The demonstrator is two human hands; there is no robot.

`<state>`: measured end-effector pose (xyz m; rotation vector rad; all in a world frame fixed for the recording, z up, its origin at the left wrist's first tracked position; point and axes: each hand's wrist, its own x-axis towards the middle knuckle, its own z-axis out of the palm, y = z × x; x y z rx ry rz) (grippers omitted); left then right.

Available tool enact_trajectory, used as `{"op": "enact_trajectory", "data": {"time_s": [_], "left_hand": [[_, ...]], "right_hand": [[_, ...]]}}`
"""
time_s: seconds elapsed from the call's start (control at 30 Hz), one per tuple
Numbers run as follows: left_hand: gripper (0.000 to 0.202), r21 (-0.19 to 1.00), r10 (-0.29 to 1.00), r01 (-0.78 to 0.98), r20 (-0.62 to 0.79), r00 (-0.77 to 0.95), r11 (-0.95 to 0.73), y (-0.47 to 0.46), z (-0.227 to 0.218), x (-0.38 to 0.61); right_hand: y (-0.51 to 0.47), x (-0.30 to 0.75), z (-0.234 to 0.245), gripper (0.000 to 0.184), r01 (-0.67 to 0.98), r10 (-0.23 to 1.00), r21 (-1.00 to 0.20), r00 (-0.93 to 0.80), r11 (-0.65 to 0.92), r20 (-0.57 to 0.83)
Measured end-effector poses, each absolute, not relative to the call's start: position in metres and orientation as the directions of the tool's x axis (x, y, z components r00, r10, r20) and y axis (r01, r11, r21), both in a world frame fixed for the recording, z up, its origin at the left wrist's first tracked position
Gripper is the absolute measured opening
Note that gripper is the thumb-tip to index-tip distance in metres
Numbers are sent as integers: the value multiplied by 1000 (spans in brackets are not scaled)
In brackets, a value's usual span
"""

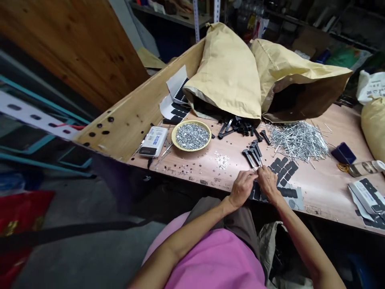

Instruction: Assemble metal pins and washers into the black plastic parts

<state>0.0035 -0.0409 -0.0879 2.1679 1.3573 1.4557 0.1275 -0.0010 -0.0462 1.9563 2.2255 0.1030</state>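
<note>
My left hand (242, 188) and my right hand (267, 182) meet at the table's front edge, fingers pinched together. What lies between the fingertips is too small and covered to make out. Just beyond them several black plastic parts (252, 154) with long stems and wider heads lie side by side, stems toward my fingers. Black rounded pads (282, 170) lie in rows to the right of my right hand, and more sit on a grey sheet (298, 197) partly under it. Small washers (221, 160) are scattered on the tabletop left of the black parts.
A yellow bowl (192, 149) of small metal pieces stands beside a white box-shaped device (154, 141). Behind, paper sacks (231, 76) lie open, black parts spilling from one. Metal pins (299, 140) form a heap at right, near a dark blue box (343, 153). A wooden board (132, 108) edges the left side.
</note>
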Motion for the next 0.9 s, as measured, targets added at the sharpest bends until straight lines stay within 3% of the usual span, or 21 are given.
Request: {"op": "enact_trajectory", "data": {"time_s": [0.1,0.2,0.3,0.4,0.47,0.53,0.6,0.7,0.77,0.83,0.9], "left_hand": [[31,421,707,685,680,195,-594,-38,-70,4],[30,357,694,717,677,244,-599,-43,-56,-6],[26,546,793,631,579,192,-551,-54,-52,-23],[24,892,958,361,285,16,-272,-66,-58,-44],[26,997,997,62,-53,-48,56,-74,-65,-59],[34,921,935,-192,-353,-37,340,-82,-71,-72],[47,815,857,-337,-513,-41,471,-87,-74,-84],[59,759,818,-420,-572,-63,498,-88,-75,-95],[60,747,820,-441,-571,-44,497,-86,-74,-99],[61,733,820,-455,-573,-14,505,-82,-72,-101],[64,714,811,-466,-585,12,522,-77,-70,-101]], "right_hand": [[-12,139,-28,20,963,960,36,-270,268,69],[-25,144,-4,25,890,921,-239,-364,388,141],[-28,139,8,30,750,924,-581,-383,315,8],[-18,121,-6,38,622,934,-771,-340,136,-110],[-9,103,-27,36,635,946,-756,-318,159,-68],[-4,81,-51,30,729,939,-638,-342,248,-25],[-2,60,-70,25,834,931,-467,-360,294,-56],[-2,38,-80,24,925,933,-252,-328,285,-148],[-2,33,-80,25,935,927,-193,-331,298,-175],[-1,33,-78,22,921,919,-222,-358,320,-163],[0,36,-77,17,885,923,-342,-370,317,-102]]}}
